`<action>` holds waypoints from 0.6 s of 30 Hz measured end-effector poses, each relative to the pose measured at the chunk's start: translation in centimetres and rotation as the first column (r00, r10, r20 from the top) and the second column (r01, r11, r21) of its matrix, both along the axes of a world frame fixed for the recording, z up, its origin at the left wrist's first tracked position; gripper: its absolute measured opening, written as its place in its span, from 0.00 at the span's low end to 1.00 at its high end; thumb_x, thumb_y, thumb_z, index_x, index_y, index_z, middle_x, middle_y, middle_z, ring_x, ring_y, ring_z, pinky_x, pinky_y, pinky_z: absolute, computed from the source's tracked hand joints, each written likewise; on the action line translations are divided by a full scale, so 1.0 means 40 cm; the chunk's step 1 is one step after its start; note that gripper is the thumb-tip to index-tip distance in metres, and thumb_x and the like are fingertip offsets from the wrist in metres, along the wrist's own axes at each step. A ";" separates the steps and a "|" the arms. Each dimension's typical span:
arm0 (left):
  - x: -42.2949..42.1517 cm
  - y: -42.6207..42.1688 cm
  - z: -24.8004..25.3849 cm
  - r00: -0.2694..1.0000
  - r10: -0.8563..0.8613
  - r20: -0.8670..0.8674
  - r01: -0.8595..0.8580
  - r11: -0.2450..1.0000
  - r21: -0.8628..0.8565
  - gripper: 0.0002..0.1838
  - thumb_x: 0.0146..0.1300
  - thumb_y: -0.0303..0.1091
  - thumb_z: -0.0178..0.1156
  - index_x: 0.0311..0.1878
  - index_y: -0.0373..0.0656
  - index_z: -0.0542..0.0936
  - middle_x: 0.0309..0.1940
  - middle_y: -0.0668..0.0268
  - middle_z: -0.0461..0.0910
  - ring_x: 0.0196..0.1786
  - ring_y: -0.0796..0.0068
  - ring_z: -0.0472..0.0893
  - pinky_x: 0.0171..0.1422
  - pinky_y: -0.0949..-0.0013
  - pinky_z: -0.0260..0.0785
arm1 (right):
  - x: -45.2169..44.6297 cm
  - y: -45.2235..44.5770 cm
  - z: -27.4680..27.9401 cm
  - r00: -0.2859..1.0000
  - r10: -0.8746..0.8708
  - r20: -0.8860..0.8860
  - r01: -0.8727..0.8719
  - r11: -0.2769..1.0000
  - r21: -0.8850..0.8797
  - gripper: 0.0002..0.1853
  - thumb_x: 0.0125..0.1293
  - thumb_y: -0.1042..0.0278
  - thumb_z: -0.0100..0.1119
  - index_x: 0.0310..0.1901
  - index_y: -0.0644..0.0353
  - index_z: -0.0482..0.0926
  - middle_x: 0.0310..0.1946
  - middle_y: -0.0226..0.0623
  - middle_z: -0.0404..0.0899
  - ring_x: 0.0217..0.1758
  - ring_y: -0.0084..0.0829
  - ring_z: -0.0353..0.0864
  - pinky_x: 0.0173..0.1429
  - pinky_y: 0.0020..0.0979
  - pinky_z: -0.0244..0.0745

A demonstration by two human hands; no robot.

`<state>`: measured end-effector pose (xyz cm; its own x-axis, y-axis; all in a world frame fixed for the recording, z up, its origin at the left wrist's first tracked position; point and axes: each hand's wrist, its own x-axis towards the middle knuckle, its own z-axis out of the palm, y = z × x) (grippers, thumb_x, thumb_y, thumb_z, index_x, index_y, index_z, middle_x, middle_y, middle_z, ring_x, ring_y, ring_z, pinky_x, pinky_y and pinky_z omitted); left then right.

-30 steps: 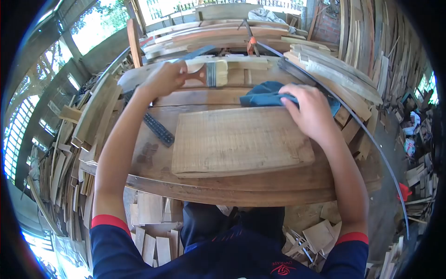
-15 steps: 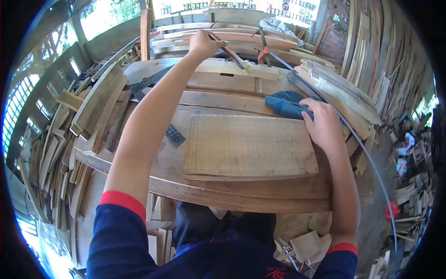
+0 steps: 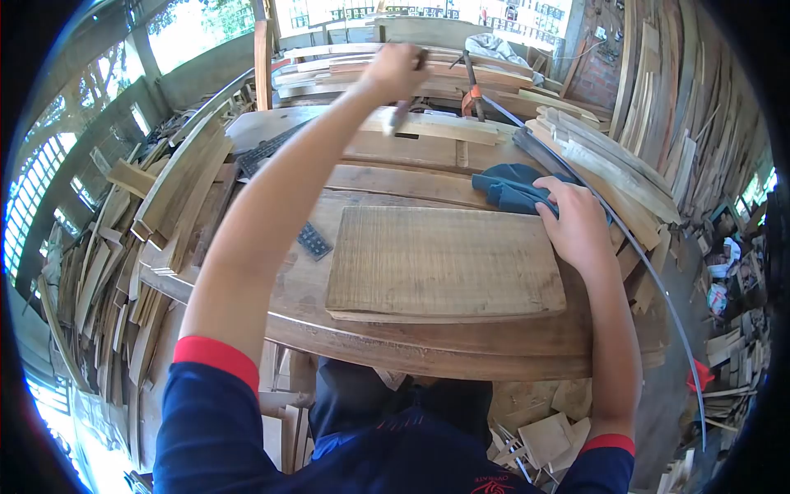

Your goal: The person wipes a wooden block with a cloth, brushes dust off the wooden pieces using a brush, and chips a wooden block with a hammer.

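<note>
My left hand (image 3: 397,72) is raised over the far side of the workbench, its fingers closed round a slim brush-like tool (image 3: 393,121). The tool's pale end points down and is smeared by motion, so its exact kind is unclear. My right hand (image 3: 574,221) lies with fingers apart at the far right corner of a flat wooden board (image 3: 444,263), partly over a crumpled teal cloth (image 3: 512,188). Its thumb is by the board's edge. The board rests on the workbench (image 3: 395,336) in front of me.
A black carpenter's square (image 3: 313,240) lies left of the board, partly behind my left forearm. An orange clamp (image 3: 471,100) stands at the back. Stacked planks (image 3: 181,181) flank the bench on the left, and more planks (image 3: 605,152) lie on the right beside a long thin strip (image 3: 671,300).
My left hand has moved up and slightly right, and the tool has swung from pointing right to pointing down. My right hand stays at the board's corner. The whole view has shifted slightly.
</note>
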<state>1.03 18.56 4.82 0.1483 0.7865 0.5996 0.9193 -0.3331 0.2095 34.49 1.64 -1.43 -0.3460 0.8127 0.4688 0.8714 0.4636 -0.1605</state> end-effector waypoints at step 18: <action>0.095 -0.444 0.177 0.869 -0.388 0.308 0.335 0.918 0.213 0.16 0.75 0.39 0.59 0.39 0.34 0.81 0.25 0.61 0.83 0.26 0.76 0.83 0.30 0.70 0.74 | -0.077 -0.082 0.017 0.807 0.588 -0.052 -0.589 0.797 -0.137 0.49 0.42 0.43 0.87 0.65 0.62 0.80 0.71 0.49 0.74 0.76 0.52 0.69 0.79 0.49 0.65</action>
